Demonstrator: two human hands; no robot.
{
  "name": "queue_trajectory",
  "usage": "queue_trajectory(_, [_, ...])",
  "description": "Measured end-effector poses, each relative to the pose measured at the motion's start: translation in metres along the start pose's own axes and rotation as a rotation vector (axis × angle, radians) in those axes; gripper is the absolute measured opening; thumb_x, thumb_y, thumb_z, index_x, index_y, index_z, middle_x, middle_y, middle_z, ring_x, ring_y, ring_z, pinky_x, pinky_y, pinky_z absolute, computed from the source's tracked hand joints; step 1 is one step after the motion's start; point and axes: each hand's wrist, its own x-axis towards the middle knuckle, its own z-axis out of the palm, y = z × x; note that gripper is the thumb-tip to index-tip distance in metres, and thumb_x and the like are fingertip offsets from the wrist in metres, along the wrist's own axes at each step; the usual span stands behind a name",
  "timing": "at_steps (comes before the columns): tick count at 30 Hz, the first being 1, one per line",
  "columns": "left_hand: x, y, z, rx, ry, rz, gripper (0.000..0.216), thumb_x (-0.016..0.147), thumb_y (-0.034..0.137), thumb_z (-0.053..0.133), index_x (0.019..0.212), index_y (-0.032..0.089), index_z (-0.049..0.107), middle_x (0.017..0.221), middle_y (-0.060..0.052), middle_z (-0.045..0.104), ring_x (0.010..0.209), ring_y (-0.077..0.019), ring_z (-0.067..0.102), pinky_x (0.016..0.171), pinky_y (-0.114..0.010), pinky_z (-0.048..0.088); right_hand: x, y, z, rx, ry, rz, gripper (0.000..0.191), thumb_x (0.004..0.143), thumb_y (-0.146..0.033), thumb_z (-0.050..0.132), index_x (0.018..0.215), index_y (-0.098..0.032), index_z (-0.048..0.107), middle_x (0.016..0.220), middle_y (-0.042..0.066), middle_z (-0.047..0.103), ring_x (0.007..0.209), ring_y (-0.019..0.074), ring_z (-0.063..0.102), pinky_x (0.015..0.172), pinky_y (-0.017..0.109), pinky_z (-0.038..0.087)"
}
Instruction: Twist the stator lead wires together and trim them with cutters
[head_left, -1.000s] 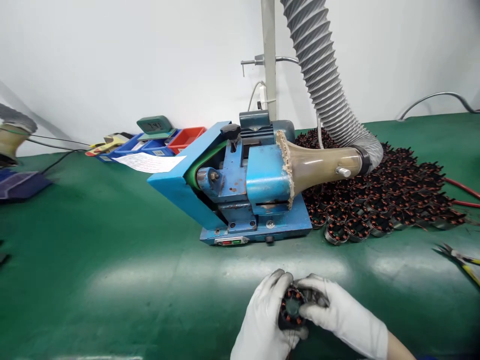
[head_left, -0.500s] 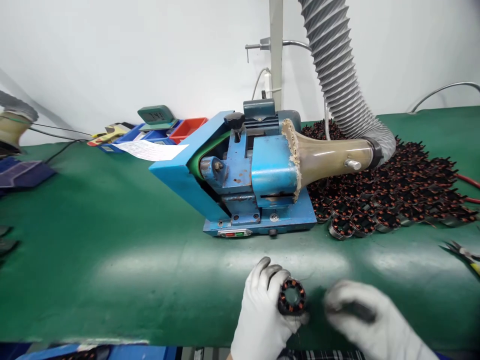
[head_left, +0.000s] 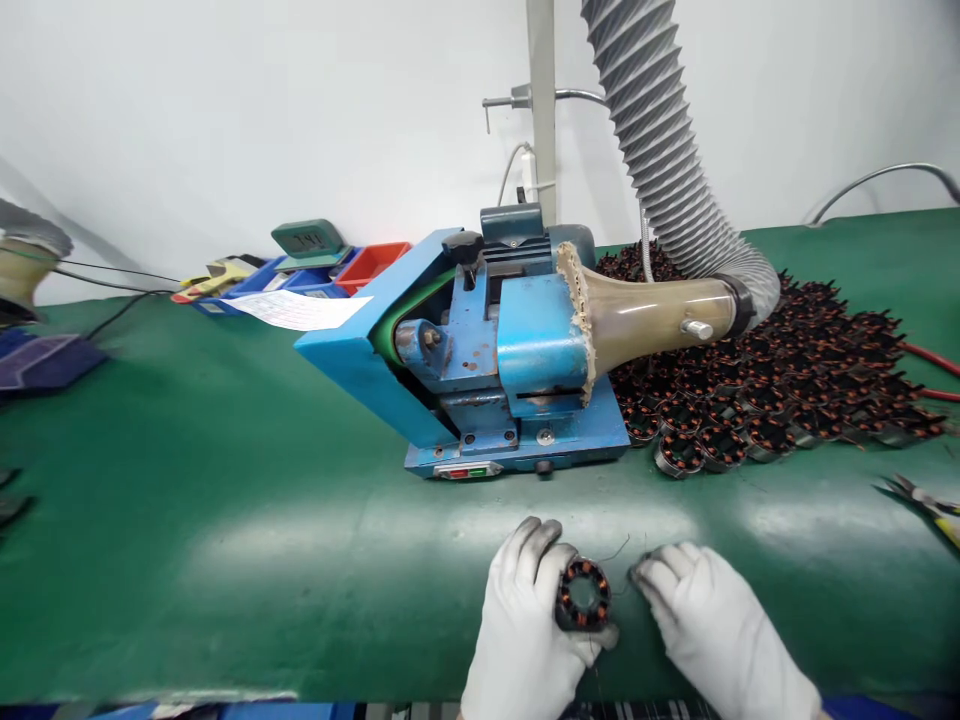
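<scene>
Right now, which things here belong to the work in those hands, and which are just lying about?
Seemingly part of the job:
copper-wound ring, in the left hand
similar rings, piled beside the blue machine

Apparently just lying about:
pliers, at far right
red bin, at the back

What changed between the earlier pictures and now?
The right hand has moved off the ring, to the right; a thin wire now shows clearly between them. The left hand still grips the ring; the blue machine hasn't moved.
</scene>
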Motion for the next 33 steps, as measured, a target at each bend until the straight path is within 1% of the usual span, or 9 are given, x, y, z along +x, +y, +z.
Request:
queue_trajectory(3, [-0.005, -0.005, -0.022, -0.087, -0.187, -0.129, 0.081, 0.052, 0.008, 0.066, 0.127, 0.026, 0.042, 0.143, -0.012, 0.037, 0.127, -0.0351, 0.039, 0.096, -0.052, 0.044, 0.009, 0.007, -0.018, 0.203, 0.003, 0.016, 0.028, 0.091, -0.017, 0.038, 0.074, -0.021, 0.060, 0.066, 0.004, 0.064, 0.057, 0.0190, 0.060, 0.054, 0.030, 0.050])
queue_trajectory(6, [-0.001, -0.004, -0.036, -0.327, -0.341, -0.240, 0.088, 0.059, 0.006, 0.059, 0.137, 0.029, 0.027, 0.144, -0.007, 0.037, 0.130, -0.0274, 0.038, 0.101, -0.044, 0.042, 0.019, -0.001, -0.030, 0.531, 0.004, -0.056, 0.017, 0.092, -0.018, 0.042, 0.092, -0.023, 0.059, 0.084, 0.002, 0.070, 0.074, 0.0144, 0.067, 0.066, 0.021, 0.054])
queue_trajectory(9, [0.010, 0.006, -0.026, -0.424, -0.312, -0.172, 0.090, 0.054, 0.017, 0.069, 0.135, 0.021, 0.030, 0.131, -0.012, 0.051, 0.119, -0.0299, 0.050, 0.098, -0.042, 0.045, 0.028, -0.014, -0.022, 0.411, -0.055, -0.093, 0.029, 0.089, -0.011, 0.037, 0.109, -0.018, 0.057, 0.096, 0.008, 0.070, 0.083, 0.0185, 0.067, 0.073, 0.028, 0.055])
queue_trajectory(14, [0.011, 0.009, -0.001, -0.244, -0.250, -0.059, 0.072, 0.057, 0.013, 0.066, 0.125, 0.017, 0.044, 0.117, -0.014, 0.059, 0.110, -0.0303, 0.055, 0.095, -0.049, 0.046, 0.026, -0.024, 0.000, 0.204, -0.165, -0.055, 0.029, 0.078, -0.007, 0.040, 0.093, -0.017, 0.063, 0.075, 0.007, 0.067, 0.066, 0.0225, 0.062, 0.062, 0.037, 0.053])
queue_trajectory(19, [0.000, 0.003, 0.001, -0.171, -0.107, -0.018, 0.063, 0.052, 0.010, 0.071, 0.112, 0.019, 0.051, 0.107, -0.011, 0.061, 0.103, -0.0291, 0.058, 0.089, -0.050, 0.049, 0.013, -0.022, -0.001, 0.121, -0.062, -0.070, 0.031, 0.075, -0.004, 0.035, 0.082, -0.017, 0.062, 0.064, 0.006, 0.062, 0.057, 0.0215, 0.058, 0.057, 0.036, 0.050])
queue_trajectory(24, [0.006, 0.006, -0.004, -0.100, -0.183, -0.013, 0.071, 0.049, 0.012, 0.077, 0.113, 0.019, 0.048, 0.108, -0.011, 0.060, 0.102, -0.0291, 0.058, 0.087, -0.049, 0.051, 0.003, 0.012, -0.017, 0.208, -0.019, -0.018, 0.027, 0.081, -0.004, 0.037, 0.087, -0.019, 0.059, 0.069, 0.004, 0.065, 0.060, 0.0184, 0.062, 0.058, 0.031, 0.053])
queue_trajectory(28, [0.010, 0.011, -0.015, -0.039, -0.211, 0.108, 0.093, 0.049, 0.024, 0.082, 0.127, 0.019, 0.033, 0.120, -0.016, 0.053, 0.115, -0.0339, 0.050, 0.091, -0.052, 0.048, -0.002, 0.024, -0.036, 0.274, 0.061, 0.076, 0.024, 0.090, -0.016, 0.043, 0.110, -0.024, 0.054, 0.090, 0.004, 0.069, 0.077, 0.0154, 0.066, 0.068, 0.024, 0.054])
queue_trajectory(30, [0.011, 0.016, -0.019, -0.053, -0.236, 0.172, 0.107, 0.048, 0.031, 0.082, 0.134, 0.016, 0.020, 0.127, -0.021, 0.047, 0.121, -0.0354, 0.045, 0.093, -0.051, 0.047, 0.000, 0.015, -0.038, 0.301, -0.036, -0.002, 0.030, 0.089, -0.018, 0.045, 0.116, -0.026, 0.053, 0.085, 0.002, 0.069, 0.072, 0.0158, 0.066, 0.062, 0.023, 0.053])
queue_trajectory(33, [0.014, 0.021, -0.019, -0.108, -0.291, 0.184, 0.116, 0.052, 0.038, 0.079, 0.138, 0.013, 0.005, 0.129, -0.023, 0.044, 0.120, -0.0339, 0.046, 0.092, -0.047, 0.048, 0.011, -0.005, -0.027, 0.268, -0.327, -0.118, 0.044, 0.080, -0.013, 0.051, 0.124, -0.020, 0.050, 0.074, 0.003, 0.068, 0.059, 0.0191, 0.065, 0.051, 0.026, 0.049])
